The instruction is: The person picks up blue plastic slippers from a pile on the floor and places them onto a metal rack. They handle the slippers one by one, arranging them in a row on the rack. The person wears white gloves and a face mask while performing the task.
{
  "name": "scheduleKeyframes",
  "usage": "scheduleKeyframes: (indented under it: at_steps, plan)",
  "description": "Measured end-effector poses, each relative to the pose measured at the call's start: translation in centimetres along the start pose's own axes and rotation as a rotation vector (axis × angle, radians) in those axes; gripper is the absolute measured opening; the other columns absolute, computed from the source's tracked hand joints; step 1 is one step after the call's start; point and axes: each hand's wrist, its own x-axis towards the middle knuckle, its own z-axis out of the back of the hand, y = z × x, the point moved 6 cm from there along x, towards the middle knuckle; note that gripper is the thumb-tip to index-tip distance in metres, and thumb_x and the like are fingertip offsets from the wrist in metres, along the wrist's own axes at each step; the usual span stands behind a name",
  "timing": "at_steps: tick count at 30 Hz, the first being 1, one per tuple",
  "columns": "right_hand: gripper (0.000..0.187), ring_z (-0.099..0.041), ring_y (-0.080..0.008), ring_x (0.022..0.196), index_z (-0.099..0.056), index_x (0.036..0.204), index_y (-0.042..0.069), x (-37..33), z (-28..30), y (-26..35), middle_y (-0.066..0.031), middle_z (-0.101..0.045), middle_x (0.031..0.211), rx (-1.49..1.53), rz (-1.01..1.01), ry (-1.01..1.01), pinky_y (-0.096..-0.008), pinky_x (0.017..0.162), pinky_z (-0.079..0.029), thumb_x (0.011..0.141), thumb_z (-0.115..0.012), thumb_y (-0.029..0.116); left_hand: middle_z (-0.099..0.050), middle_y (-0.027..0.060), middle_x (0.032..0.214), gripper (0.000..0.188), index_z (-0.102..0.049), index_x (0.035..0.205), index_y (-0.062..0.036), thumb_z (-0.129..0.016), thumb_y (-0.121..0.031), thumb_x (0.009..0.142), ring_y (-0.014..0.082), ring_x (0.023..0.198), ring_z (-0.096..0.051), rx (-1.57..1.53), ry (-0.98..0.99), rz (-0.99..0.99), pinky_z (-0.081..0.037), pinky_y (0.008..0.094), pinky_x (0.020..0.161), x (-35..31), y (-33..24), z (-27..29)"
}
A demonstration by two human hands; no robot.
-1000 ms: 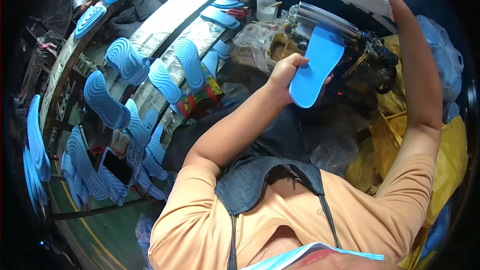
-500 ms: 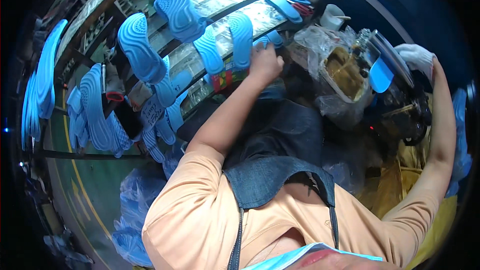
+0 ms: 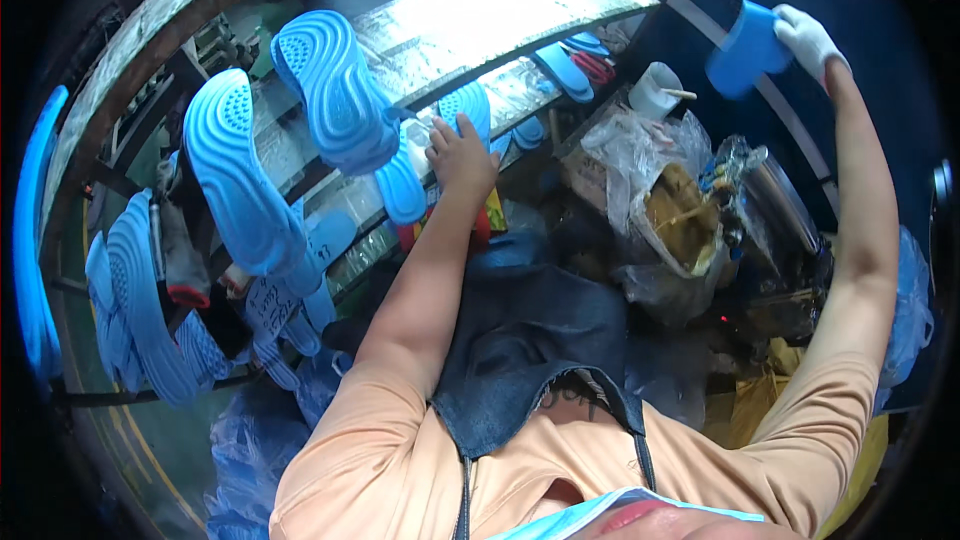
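My bare left hand reaches over the bench, fingers apart, at the lower end of a ribbed blue insole. Just to its left, another blue insole overhangs the bench edge. Higher up, at the far right, my right hand wears a white glove and is closed on the edge of a flat blue insole, whose far end is blurred. Below that hand stands a machine with a shiny metal cylinder. Beside the cylinder is a plastic-lined container with brownish stuff inside.
More blue insoles hang along the rack on the left. A white cup with a stick stands behind the container. Blue plastic bags lie at lower left; a dark blue panel rises at right.
My right hand has lifted away from the machine, up and back, with the blue insole. My left hand has moved left along the bench. The view has shifted too.
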Motion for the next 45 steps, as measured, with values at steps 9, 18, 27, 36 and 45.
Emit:
scheduleKeyframes:
  at_steps: [9, 18, 27, 36, 45]
  plan:
    - [0.048, -0.057, -0.0116, 0.073, -0.064, 0.108, 0.008, 14.0, -12.0, 11.5, -0.0057, -0.064, 0.094, 1.007, -0.091, 0.041, -0.0274, 0.067, -0.05, 0.087, -0.059, 0.051, -0.036, 0.0341, 0.139, 0.075, -0.037, 0.138, 0.0058, -0.068, -0.025, 0.078, 0.044, 0.124, -0.04, -0.1, -0.022, -0.018, -0.038, 0.0508, 0.102, 1.0, 1.6, 1.0]
    - [0.075, -0.059, -0.026, 0.114, -0.051, 0.137, 0.01, 20.7, -18.4, 12.0, -0.0137, -0.052, 0.137, 0.243, -0.384, 0.276, -0.0425, 0.083, -0.053, 0.087, -0.049, 0.067, -0.046, 0.0279, 0.128, 0.059, -0.046, 0.131, 0.0041, -0.062, -0.02, 0.079, 0.041, 0.12, -0.043, -0.048, 0.098, -0.001, -0.038, 0.0539, 0.096, 1.8, 2.4, 0.1]
    - [0.081, -0.054, -0.035, 0.12, -0.045, 0.141, 0.009, 22.5, -20.6, 13.8, -0.0209, -0.051, 0.138, -0.323, -0.033, 0.389, -0.0429, 0.099, -0.045, 0.073, -0.068, 0.046, -0.039, 0.0308, 0.14, 0.068, -0.036, 0.139, 0.0042, -0.062, -0.026, 0.084, 0.0458, 0.131, -0.036, -0.139, 0.189, -0.015, -0.026, 0.0587, 0.107, 2.7, 1.1, 0.3]
    - [0.086, -0.049, -0.0364, 0.128, -0.045, 0.139, 0.004, 20.6, -16.0, 11.1, -0.0255, -0.051, 0.136, -0.424, -0.187, 0.043, -0.0434, 0.105, -0.041, 0.078, -0.065, 0.061, -0.043, 0.0308, 0.134, 0.063, -0.044, 0.134, 0.0039, -0.063, -0.03, 0.085, 0.0456, 0.124, -0.042, -0.222, 0.178, 0.004, -0.034, 0.0545, 0.104, 2.3, 1.2, 1.5]
    - [0.049, -0.062, -0.0316, 0.105, -0.065, 0.115, 0.004, 9.7, -6.2, 11.2, -0.0206, -0.067, 0.11, -0.345, 0.16, 0.101, -0.0395, 0.091, -0.047, 0.087, -0.058, 0.044, -0.057, 0.0267, 0.12, 0.039, -0.057, 0.119, 0.0064, -0.048, -0.02, 0.092, 0.0359, 0.097, -0.06, 0.073, -0.199, -0.484, -0.046, 0.0484, 0.081, 0.1, -1.6, 4.4]
